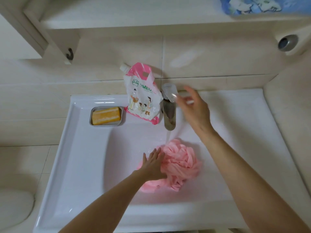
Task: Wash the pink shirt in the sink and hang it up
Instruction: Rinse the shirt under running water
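Pink shirt (182, 163) lies crumpled in glossy white sink (84, 157) under flat left fingers (157, 153); right fingers (189, 92) loose beside chrome faucet (169, 115).

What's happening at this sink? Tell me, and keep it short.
A person is washing a pink shirt in the white sink. The left hand presses flat on the bunched shirt in the basin, while water runs from the faucet onto it. The right hand is at the faucet handle, fingers spread and blurred, so contact is unclear. A yellow soap bar in its metal dish and a detergent pouch sit untouched on the ledge.
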Tool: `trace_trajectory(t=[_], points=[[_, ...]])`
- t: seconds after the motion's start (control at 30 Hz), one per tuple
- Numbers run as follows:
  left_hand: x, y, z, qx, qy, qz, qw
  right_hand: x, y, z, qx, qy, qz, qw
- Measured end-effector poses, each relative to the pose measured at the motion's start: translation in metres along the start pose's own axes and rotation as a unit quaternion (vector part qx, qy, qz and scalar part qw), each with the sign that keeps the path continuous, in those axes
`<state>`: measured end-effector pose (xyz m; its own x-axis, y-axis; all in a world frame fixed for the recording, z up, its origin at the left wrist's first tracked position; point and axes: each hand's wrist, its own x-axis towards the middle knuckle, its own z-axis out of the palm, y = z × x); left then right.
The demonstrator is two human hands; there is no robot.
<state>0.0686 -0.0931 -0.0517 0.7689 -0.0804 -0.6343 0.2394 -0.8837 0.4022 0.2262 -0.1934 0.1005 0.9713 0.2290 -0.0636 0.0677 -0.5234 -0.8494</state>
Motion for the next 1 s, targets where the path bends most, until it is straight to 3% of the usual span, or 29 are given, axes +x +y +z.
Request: trace_trajectory(t=[0.07, 0.13, 0.37, 0.43, 0.5, 0.53, 0.6, 0.63, 0.67, 0.73, 0.8, 0.9, 1.0], points=[[0.004, 0.007, -0.006, 0.002, 0.023, 0.002, 1.000, 0.017, -0.030, 0.004, -0.154, -0.088, -0.057, 0.983], [0.005, 0.011, -0.011, 0.026, 0.040, 0.012, 0.999, 0.026, -0.042, 0.006, -0.245, -0.119, -0.083, 0.959], [0.008, 0.019, -0.021, 0.034, 0.041, 0.025, 0.998, 0.052, -0.042, -0.023, -0.257, -0.168, -0.095, 0.947], [0.010, 0.018, -0.019, 0.012, 0.044, 0.016, 0.999, 0.050, -0.030, -0.022, -0.189, -0.159, -0.097, 0.964], [0.014, 0.017, -0.016, -0.008, 0.062, 0.005, 0.998, 0.038, -0.010, -0.022, 0.038, -0.088, -0.022, 0.995], [0.016, 0.016, -0.015, -0.015, 0.079, 0.004, 0.997, 0.030, 0.010, -0.020, 0.128, -0.018, 0.033, 0.991], [0.021, 0.016, -0.014, -0.021, 0.106, 0.018, 0.994, 0.012, 0.066, -0.010, 0.104, 0.068, 0.112, 0.986], [0.022, 0.016, -0.015, -0.019, 0.112, 0.031, 0.993, 0.001, 0.097, -0.002, 0.023, 0.025, 0.134, 0.990], [0.024, 0.017, -0.015, -0.018, 0.117, 0.041, 0.992, -0.010, 0.123, 0.007, -0.064, -0.069, 0.148, 0.984], [0.027, 0.014, -0.016, -0.034, 0.118, 0.029, 0.992, -0.034, 0.162, 0.023, -0.195, -0.265, 0.115, 0.937], [0.027, 0.007, -0.015, -0.036, 0.082, 0.004, 0.996, -0.053, 0.181, 0.038, -0.240, -0.370, 0.062, 0.896], [0.024, -0.004, -0.005, 0.006, -0.015, 0.015, 1.000, -0.066, 0.200, 0.055, -0.312, -0.444, -0.020, 0.839], [0.020, -0.012, 0.010, 0.021, -0.090, -0.026, 0.995, -0.071, 0.209, 0.066, -0.393, -0.436, -0.083, 0.806]])
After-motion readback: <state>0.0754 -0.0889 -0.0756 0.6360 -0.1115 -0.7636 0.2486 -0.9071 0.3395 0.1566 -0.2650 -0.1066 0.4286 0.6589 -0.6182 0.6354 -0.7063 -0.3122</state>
